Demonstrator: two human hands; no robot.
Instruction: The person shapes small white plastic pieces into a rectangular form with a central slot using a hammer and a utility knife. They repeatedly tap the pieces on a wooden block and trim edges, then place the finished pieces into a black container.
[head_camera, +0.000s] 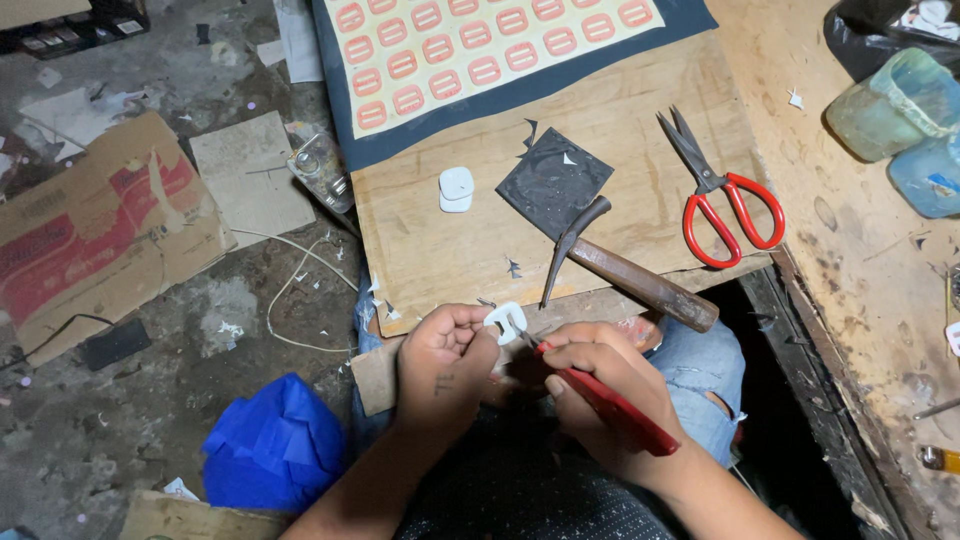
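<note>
Left hand (443, 362) pinches white piece (503, 321); right hand (600, 395) apparently cuts.

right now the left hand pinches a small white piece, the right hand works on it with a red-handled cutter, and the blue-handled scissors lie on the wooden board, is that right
Not quite: the scissors on the wooden board have red handles, not blue, as the head view shows. The rest holds: the left hand pinches the small white piece, and the right hand works on it with a red-handled cutter.
</note>
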